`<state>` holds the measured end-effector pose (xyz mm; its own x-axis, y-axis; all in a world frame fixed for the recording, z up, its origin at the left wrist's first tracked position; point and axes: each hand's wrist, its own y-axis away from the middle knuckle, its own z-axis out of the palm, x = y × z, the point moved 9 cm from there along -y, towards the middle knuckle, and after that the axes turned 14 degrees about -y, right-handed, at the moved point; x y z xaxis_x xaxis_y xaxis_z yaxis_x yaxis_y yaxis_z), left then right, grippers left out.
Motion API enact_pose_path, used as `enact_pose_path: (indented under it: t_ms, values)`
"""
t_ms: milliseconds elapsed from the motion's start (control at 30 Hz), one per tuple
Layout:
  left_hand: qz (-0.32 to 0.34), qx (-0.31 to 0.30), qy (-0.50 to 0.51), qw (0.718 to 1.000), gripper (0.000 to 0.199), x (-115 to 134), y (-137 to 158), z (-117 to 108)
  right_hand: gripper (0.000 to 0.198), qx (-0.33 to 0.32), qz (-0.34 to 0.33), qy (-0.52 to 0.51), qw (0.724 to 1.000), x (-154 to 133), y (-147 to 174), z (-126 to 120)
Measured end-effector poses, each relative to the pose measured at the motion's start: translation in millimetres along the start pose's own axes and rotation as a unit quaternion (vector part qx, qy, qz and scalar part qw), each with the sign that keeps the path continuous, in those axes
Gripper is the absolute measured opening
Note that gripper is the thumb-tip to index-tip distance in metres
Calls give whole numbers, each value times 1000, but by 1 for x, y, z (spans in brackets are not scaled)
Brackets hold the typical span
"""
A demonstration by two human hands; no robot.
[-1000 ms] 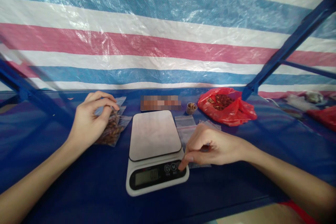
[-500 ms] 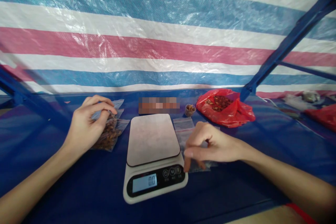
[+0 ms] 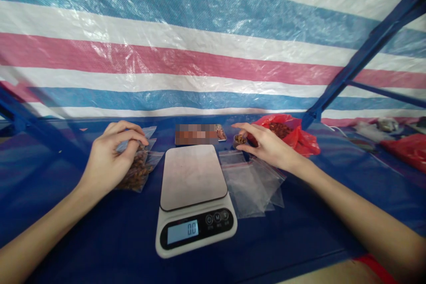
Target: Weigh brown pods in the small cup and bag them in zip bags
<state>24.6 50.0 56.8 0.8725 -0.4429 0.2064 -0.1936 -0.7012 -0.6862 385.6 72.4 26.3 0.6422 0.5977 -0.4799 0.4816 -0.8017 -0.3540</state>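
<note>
My left hand (image 3: pixel 113 153) rests at the left, fingers loosely bent over zip bags (image 3: pixel 138 175) filled with brown pieces. A gap shows between its thumb and fingertips. My right hand (image 3: pixel 266 144) reaches to a small cup (image 3: pixel 239 141) of brown bits, its thumb and fingers spread on either side; contact is unclear. In the middle stands a white kitchen scale (image 3: pixel 195 177), its plate bare and its display reading 0.0. Flat transparent zip bags (image 3: pixel 248 188) lie overlapping right of the scale. A red plastic bag (image 3: pixel 308 137) holding dark reddish-brown pieces lies behind my right hand.
Behind the scale lies a phone-like flat object (image 3: pixel 221 132), partly blurred out. A blue metal frame bar (image 3: pixel 359 57) slants up at the right, in front of a striped plastic sheet (image 3: pixel 186 57). Another red bag (image 3: pixel 406 153) lies at the far right.
My right hand has moved away from beside the scale, up to the small cup, and its fingers have spread. The flat zip bags now show uncovered. My left hand has stayed put.
</note>
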Motion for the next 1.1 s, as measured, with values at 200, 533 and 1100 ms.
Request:
enact_pose_path:
  t_ms: [200, 533, 1100]
  values:
    - [-5, 2, 9, 1000, 30, 1, 0, -1, 57, 55, -33, -89, 994, -49, -8, -10]
    - [-10, -1, 27, 1000, 29, 1, -1, 0, 53, -77, -91, -145, 982, -138, -19, 41]
    - [-36, -19, 27, 999, 27, -3, 0, 2, 25, 336, 38, -276, 900, -8, 28, -74]
